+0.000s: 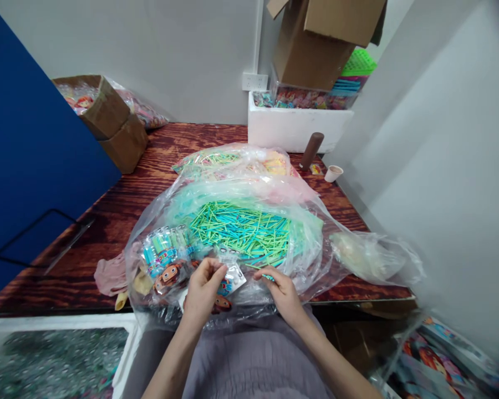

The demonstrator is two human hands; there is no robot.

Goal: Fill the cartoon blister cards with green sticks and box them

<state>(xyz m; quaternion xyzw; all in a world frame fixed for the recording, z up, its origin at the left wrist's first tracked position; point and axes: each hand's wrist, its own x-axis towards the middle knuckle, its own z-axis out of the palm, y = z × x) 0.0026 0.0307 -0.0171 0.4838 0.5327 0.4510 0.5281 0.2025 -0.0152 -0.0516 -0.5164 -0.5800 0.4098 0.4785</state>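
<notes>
My left hand [204, 288] is closed on a small plastic packet [234, 279] with a printed cartoon figure, just in front of the heap of sticks. Several thin green and blue sticks [268, 277] are pinched in the fingers of my right hand [280, 291], a short way to the right of the packet. A large clear bag lies open behind both hands, holding a loose pile of green and blue sticks [241, 227]. To the left, filled packets [165, 257] with a brown cartoon character lie bunched on the plastic.
Behind the pile is another clear bag [228, 160] of coloured sticks. A white foam box [291, 124], a brown cylinder [311, 151] and a paper cup [333, 173] stand at the back right. Cardboard boxes [127, 144] sit back left; a foam bin [127, 332] is below left.
</notes>
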